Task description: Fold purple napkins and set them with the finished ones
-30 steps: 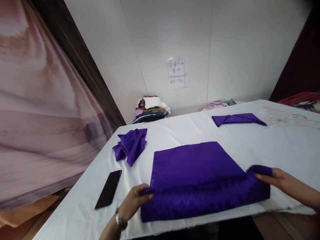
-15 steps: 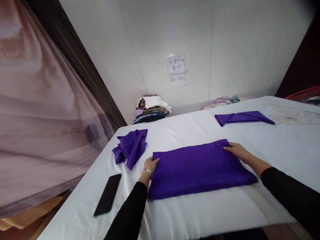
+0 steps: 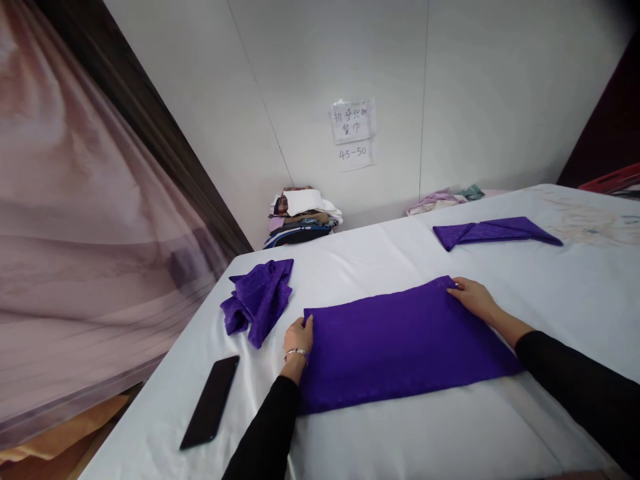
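Note:
A purple napkin (image 3: 395, 343), folded into a wide rectangle, lies almost flat in front of me. My left hand (image 3: 299, 341) pinches its far left corner between thumb and fingers, a bracelet on the wrist. At the far right corner, my right hand (image 3: 473, 297) is closed on the edge in the same way. A crumpled purple napkin (image 3: 260, 297) rests to the left of my left hand. Farther back on the right lies another purple napkin (image 3: 500, 231), folded into a narrow band with slanted ends.
The white satin-covered table (image 3: 370, 447) carries a black phone (image 3: 210, 403) at left. A pile of folded clothes (image 3: 303, 217) and some loose cloths (image 3: 440, 200) lie along the wall. A pink curtain (image 3: 85, 233) hangs on the left; a handwritten paper sign (image 3: 353, 123) is on the wall.
The napkin's near edge has spread flatter and a little closer to me. Both hands keep hold of its far corners, the left slightly lower. The view has shifted slightly.

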Available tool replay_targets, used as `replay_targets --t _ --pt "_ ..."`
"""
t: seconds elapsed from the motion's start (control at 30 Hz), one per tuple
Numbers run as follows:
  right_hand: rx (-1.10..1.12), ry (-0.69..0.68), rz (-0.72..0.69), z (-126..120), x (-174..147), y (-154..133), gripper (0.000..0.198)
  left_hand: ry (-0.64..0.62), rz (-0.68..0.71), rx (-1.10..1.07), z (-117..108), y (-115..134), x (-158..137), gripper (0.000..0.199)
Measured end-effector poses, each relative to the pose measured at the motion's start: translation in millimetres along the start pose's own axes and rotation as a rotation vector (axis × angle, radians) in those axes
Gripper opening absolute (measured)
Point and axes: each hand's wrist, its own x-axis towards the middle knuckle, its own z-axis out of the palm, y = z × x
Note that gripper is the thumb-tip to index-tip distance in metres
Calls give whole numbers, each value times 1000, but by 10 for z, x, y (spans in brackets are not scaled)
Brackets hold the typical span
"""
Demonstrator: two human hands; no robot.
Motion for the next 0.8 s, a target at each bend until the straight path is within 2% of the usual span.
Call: replay_targets --t 0.13,0.47,0.7,0.8 --pt "-66 43 -26 34 -8 -35 28 24 -20 56 42 21 -10 39" --pt "-165 34 -27 47 -59 -58 32 30 -6 100 65 34 -24 35" --pt "-218 24 18 5 -57 -44 48 41 -1 60 87 -19 4 30" --pt "-238 28 -31 -45 -62 -44 54 70 -1 26 23 -70 -13 37"
